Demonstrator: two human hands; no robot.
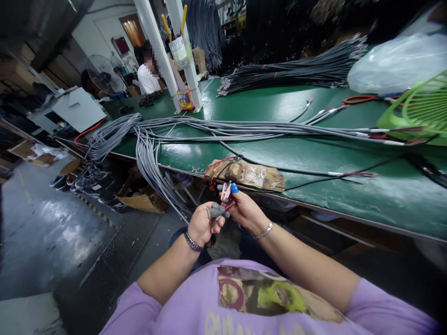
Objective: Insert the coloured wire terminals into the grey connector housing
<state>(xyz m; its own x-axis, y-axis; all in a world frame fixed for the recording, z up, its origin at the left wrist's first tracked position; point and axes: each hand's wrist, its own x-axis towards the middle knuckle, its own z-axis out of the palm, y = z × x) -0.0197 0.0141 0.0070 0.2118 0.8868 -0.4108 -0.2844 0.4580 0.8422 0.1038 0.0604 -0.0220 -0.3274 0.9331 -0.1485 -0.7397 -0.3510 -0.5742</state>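
Note:
My left hand (204, 222), with grey covers on its fingertips, is closed in a pinch around a cable end. Thin red and dark wires (228, 204) come out of that end and run toward my right hand. My right hand (247, 210) wears a blue cover on the thumb and grips a small pale pink-and-white piece (226, 191), which looks like a connector. Both hands are close together at the bench edge, just in front of a worn wooden block (258, 176) with an orange-and-black part at its left end. The fingers partly hide the wires.
Long grey cables (216, 128) stretch across the green bench (296, 104), and some hang over its front edge. Behind them lies a bundle of black cables (289, 72). A green plastic basket (419, 107) and a clear plastic bag (398, 67) are at right. Another person (146, 79) sits far back.

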